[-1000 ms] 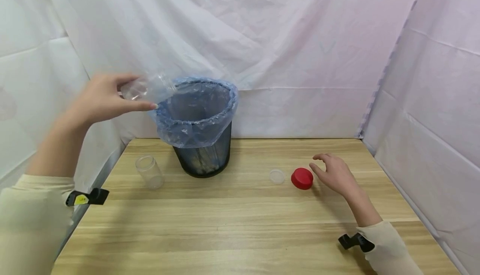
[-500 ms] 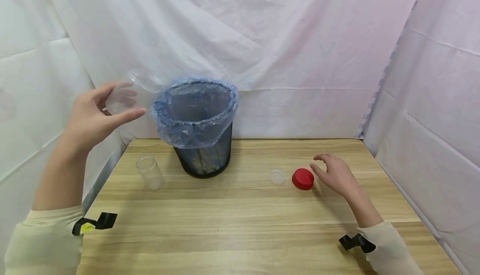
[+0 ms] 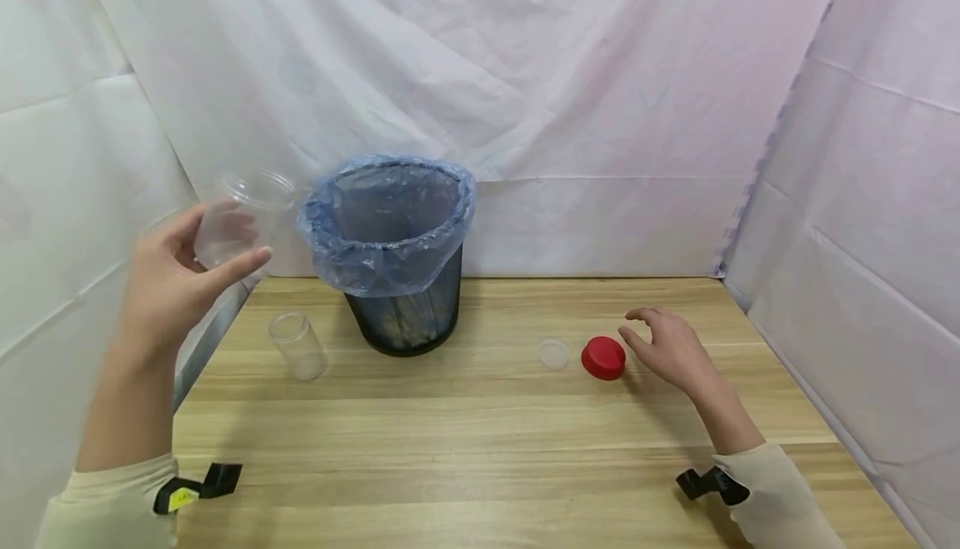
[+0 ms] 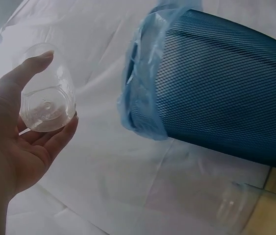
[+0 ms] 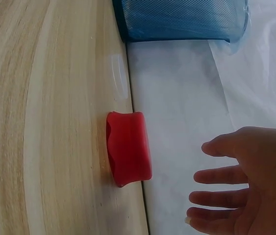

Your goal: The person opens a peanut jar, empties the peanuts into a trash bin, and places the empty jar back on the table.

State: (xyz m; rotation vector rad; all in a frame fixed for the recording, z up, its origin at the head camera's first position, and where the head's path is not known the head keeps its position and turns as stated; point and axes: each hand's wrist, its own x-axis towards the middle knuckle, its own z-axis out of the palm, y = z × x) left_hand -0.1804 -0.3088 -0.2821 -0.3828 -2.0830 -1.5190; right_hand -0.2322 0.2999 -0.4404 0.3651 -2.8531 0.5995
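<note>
My left hand (image 3: 167,286) grips a clear plastic jar (image 3: 262,217), thumb on the near side and fingers round the far side. The jar is raised above the table, left of the bin, its mouth up and tilted slightly. In the left wrist view the jar (image 4: 50,105) looks see-through with nothing visible inside. My right hand (image 3: 669,351) is at the right, fingers relaxed and holding nothing. Just left of its fingertips lies a red lid (image 3: 603,357). In the right wrist view a gap shows between the red lid (image 5: 130,147) and the fingers.
A black mesh bin (image 3: 405,316) lined with a blue plastic bag (image 3: 390,272) stands at the back left of the wooden table (image 3: 450,457). Another clear jar (image 3: 298,347) stands left of it. A thin clear disc (image 3: 553,354) lies beside the red lid. White cloth (image 3: 585,116) hangs around.
My left hand has drawn the jar left and down, away from the bin's mouth, turning it from tipped toward the bin to nearly upright. The right hand has stayed in place.
</note>
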